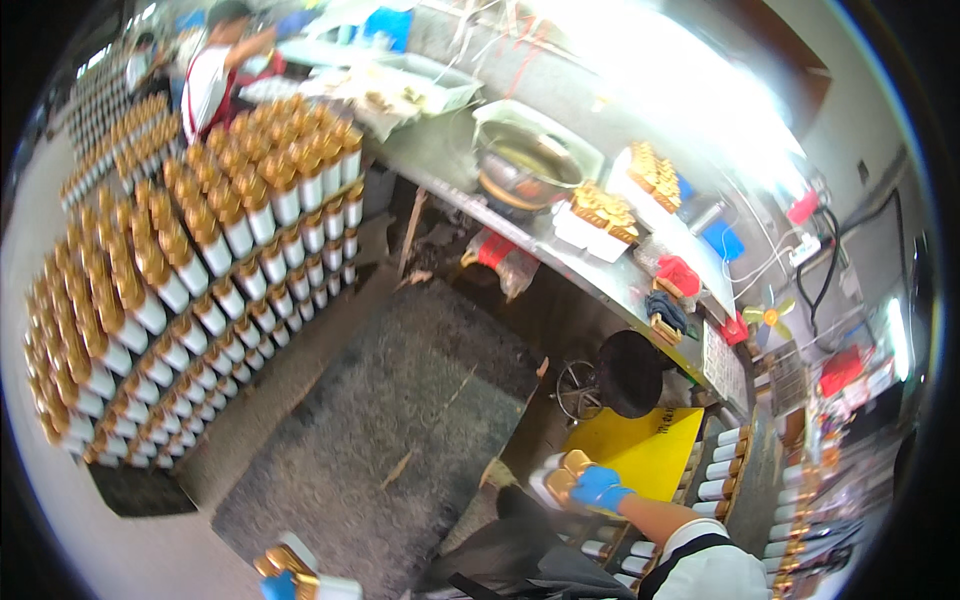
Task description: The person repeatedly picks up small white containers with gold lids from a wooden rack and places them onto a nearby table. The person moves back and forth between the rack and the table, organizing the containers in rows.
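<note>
My right hand [600, 488], in a blue glove, is closed on white pieces with gold tops [562, 480], held low beside a yellow panel [645, 450]. At the lower left edge, my blue-gloved left hand [282, 586] grips more gold-topped white pieces [297, 550]; the frame's edge cuts off part of this hand. The pieces look like small bottles or figures, but their exact kind is unclear. Between my hands lies a large dark board [375, 430] with a worn surface.
Tiered rows of gold-topped white pieces [205, 250] fill the left. Along the back runs a metal bench [440, 165] with a large bowl [525, 165] and a box of gold pieces [600, 220]. A round black stool [630, 374] stands below it. Another person [210, 85] works far left.
</note>
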`<control>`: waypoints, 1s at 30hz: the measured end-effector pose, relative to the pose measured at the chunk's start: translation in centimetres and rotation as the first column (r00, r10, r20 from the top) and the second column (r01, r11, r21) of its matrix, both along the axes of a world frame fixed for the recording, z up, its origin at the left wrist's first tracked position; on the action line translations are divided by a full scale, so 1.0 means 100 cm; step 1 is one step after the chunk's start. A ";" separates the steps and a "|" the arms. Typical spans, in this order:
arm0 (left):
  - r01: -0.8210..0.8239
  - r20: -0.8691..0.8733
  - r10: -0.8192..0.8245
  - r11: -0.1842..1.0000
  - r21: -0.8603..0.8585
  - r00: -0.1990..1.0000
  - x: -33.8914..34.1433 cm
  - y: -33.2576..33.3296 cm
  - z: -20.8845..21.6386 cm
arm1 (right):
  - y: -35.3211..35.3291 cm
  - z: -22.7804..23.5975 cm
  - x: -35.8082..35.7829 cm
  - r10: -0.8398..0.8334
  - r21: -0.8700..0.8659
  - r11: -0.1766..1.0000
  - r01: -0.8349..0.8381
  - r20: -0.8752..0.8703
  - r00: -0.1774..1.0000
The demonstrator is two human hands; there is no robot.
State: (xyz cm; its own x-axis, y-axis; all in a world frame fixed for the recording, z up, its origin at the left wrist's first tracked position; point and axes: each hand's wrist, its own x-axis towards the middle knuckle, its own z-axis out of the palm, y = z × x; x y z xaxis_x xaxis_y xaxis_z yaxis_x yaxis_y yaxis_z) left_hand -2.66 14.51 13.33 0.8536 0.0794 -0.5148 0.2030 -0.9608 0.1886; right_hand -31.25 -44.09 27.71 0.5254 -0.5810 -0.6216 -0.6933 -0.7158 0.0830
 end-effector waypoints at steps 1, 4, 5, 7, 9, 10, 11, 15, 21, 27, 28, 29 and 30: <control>0.008 -0.103 -0.010 1.000 -0.020 0.995 -0.012 0.012 -0.022 | -0.018 0.014 -0.007 -0.011 -0.006 1.000 0.011 0.007 1.000; 0.472 0.084 -0.476 0.879 0.059 0.875 -0.061 -0.019 0.010 | -0.079 0.028 -0.016 -0.011 0.021 1.000 0.011 0.019 1.000; 0.556 0.130 -0.562 0.827 0.076 0.817 -0.064 -0.076 0.073 | -0.095 0.037 -0.034 -0.050 0.036 0.998 0.049 0.021 0.999; 0.525 0.102 -0.530 0.848 0.070 0.842 -0.077 -0.178 0.150 | -0.133 0.035 -0.051 -0.017 0.070 0.997 0.012 0.072 0.997; 0.493 0.082 -0.498 0.867 0.075 0.863 -0.088 -0.274 0.204 | -0.166 0.046 -0.051 -0.025 0.106 0.994 0.012 0.121 0.992; 0.492 0.079 -0.497 0.868 0.075 0.864 -0.090 -0.317 0.223 | -0.182 0.053 -0.053 -0.037 0.121 0.992 0.021 0.134 0.990; 0.498 0.077 -0.503 0.864 0.074 0.861 -0.093 -0.355 0.239 | -0.198 0.059 -0.057 -0.027 0.136 0.991 0.002 0.177 0.984; 0.510 0.078 -0.516 0.856 0.090 0.853 -0.109 -0.452 0.285 | -0.252 0.085 -0.068 0.036 0.120 0.990 -0.070 0.268 0.963; 0.557 0.075 -0.563 0.826 0.084 0.823 -0.117 -0.517 0.298 | -0.327 0.153 -0.076 0.095 0.031 0.994 -0.108 0.281 0.955; 0.770 0.120 -0.764 0.638 0.004 0.633 -0.098 -0.598 0.328 | -0.417 0.220 -0.074 0.028 0.002 1.000 -0.030 0.244 0.969; 0.827 0.126 -0.821 0.562 0.004 0.557 -0.091 -0.615 0.323 | -0.435 0.229 -0.078 0.004 0.014 1.000 -0.008 0.242 0.970; 0.850 0.156 -0.838 0.527 -0.014 0.522 -0.089 -0.633 0.321 | -0.455 0.243 -0.078 -0.011 0.030 1.000 0.003 0.250 0.968; 0.874 0.176 -0.859 0.486 -0.016 0.481 -0.085 -0.647 0.323 | -0.472 0.254 -0.077 -0.034 0.065 0.998 0.018 0.265 0.964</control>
